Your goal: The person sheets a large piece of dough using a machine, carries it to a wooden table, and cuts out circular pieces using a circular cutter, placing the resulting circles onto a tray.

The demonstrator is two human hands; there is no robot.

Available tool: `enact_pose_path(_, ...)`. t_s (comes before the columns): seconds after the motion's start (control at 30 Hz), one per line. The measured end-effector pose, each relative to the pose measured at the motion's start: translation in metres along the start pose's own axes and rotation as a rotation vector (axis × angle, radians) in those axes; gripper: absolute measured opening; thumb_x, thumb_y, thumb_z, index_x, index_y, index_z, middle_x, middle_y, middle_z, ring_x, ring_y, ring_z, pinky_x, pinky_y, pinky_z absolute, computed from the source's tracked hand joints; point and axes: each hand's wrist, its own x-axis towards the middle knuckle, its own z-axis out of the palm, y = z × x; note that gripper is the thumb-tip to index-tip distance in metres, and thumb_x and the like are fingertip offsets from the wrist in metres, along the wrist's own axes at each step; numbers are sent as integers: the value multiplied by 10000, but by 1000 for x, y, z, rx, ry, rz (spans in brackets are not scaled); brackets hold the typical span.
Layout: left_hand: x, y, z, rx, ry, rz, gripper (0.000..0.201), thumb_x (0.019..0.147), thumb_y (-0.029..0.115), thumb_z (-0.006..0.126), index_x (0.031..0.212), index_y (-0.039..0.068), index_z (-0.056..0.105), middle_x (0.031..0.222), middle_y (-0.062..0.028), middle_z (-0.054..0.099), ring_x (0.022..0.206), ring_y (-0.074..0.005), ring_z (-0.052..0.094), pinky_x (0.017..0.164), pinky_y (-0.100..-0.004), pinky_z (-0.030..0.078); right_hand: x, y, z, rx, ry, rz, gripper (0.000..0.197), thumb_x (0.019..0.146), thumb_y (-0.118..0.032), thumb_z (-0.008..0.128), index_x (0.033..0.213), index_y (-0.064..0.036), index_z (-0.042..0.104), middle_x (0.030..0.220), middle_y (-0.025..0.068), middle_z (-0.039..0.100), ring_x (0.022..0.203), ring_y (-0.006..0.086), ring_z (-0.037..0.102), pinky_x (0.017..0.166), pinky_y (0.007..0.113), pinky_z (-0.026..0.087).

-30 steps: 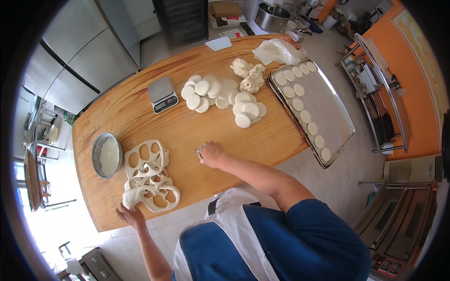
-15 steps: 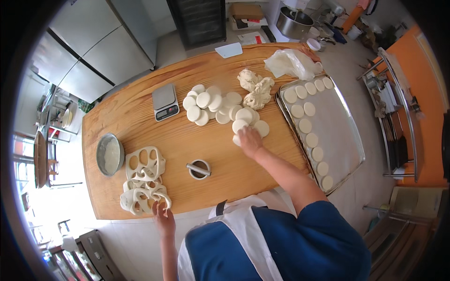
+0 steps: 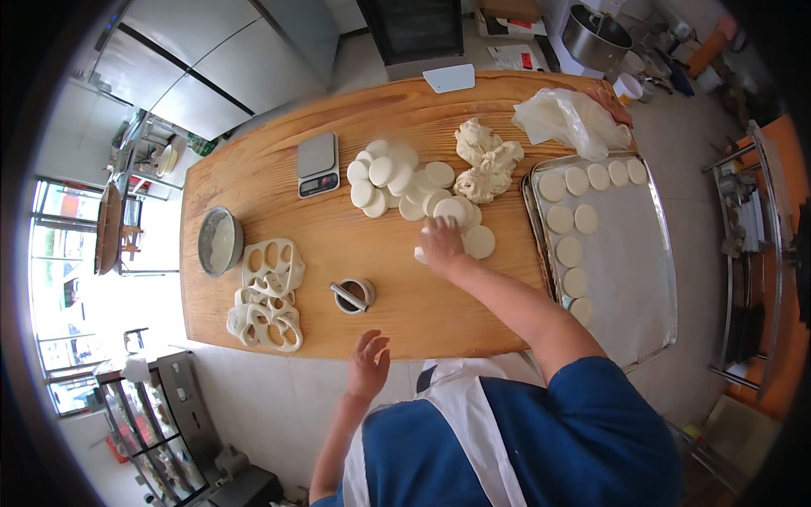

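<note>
My right hand (image 3: 443, 247) reaches over the near edge of a heap of flat round dough discs (image 3: 382, 171). Its fingers are bent down and closed on a dough disc, mostly hidden under the hand; a pale edge shows at its left. Another dough disc (image 3: 480, 242) lies just right of the hand. My left hand (image 3: 369, 365) hovers off the table's near edge, fingers loosely bent and apart, holding nothing. The nearest thing to it is a round cutter (image 3: 367, 291) with a bar handle. Left of that lies dough sheet scrap (image 3: 272, 269) full of round holes.
A metal tray (image 3: 642, 253) at the right bears dough discs along its left and far sides. Rough dough (image 3: 486, 160) and a plastic bag (image 3: 570, 121) lie at the back. A scale (image 3: 318, 160), a metal bowl (image 3: 221, 242) and a white scraper (image 3: 449, 79) are on the wooden table (image 3: 405, 313).
My left hand has moved right, away from the holed dough scrap. My right hand stays at the near edge of the disc heap. The whole view has shifted.
</note>
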Motion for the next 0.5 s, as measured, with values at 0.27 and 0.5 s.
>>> enact_pose_path(0.27,9,-32,36,-875,-173,-580,253,780,79,508,1033,70,505,938,-74,544,799,-187,562,705,-242,456,-45,-18,12,728,145,117,257,688,-146,565,905,-25,501,899,141,492,827,249,498,734,325,418)
enact_pose_path(0.5,58,35,65,-1889,-656,-758,546,778,574,301,1162,199,401,1203,-66,402,1129,-284,354,861,-532,317,-122,-24,-10,1023,342,-66,371,675,-153,618,989,-11,480,925,75,509,824,155,494,714,269,418)
